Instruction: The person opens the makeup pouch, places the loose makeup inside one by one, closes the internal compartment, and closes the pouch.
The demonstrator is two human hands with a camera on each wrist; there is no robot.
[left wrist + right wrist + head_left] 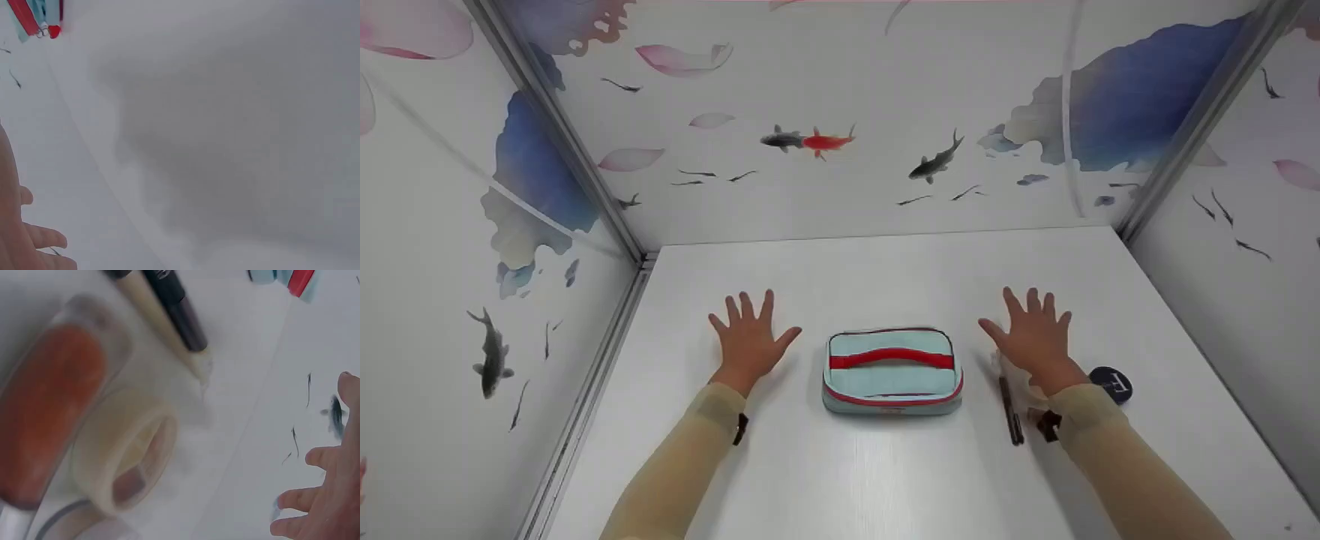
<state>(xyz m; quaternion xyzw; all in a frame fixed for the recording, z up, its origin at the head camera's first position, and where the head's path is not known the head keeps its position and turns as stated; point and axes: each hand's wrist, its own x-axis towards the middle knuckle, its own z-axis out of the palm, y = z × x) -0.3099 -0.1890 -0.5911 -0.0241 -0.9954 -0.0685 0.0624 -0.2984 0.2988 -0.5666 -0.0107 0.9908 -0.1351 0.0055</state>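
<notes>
A light-blue zip case (892, 381) with a red carrying strap and red piping sits closed between the two hands. To its left, my left hand (748, 346) hovers over the table with fingers spread, holding nothing. My right hand (1035, 341) is held to the right of the case, its fingers likewise spread and nothing in them. Beneath and beside the right wrist lie dark slim pens (1010, 411). The right wrist view shows a cream-coloured roll of tape (126, 450) and a clear tube with orange-red contents (53, 410).
A round dark-blue compact-like disc (1112, 384) lies beside the right wrist. The white table (877, 480) is enclosed by white panels (847, 90) printed with fish and petals, with metal posts at the corners.
</notes>
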